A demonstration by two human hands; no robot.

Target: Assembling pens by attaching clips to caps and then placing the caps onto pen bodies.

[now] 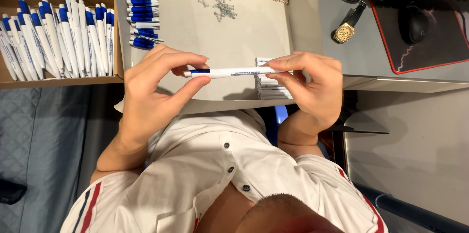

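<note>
White-and-blue pen [229, 72] held level above the shallow tray [244, 28]. Left hand [156, 91] fingers pinch the blue end; right hand [312, 84] fingers pinch the white end. Small springs [223, 8] lie behind.

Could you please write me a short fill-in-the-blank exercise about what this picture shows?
1. Both hands, left hand and right hand, hold one white and ____ pen.
2. The small metal springs lie in the ____ tray.
3. The gold ____ lies beside the mouse pad.

Missing words: blue; white; watch
</note>
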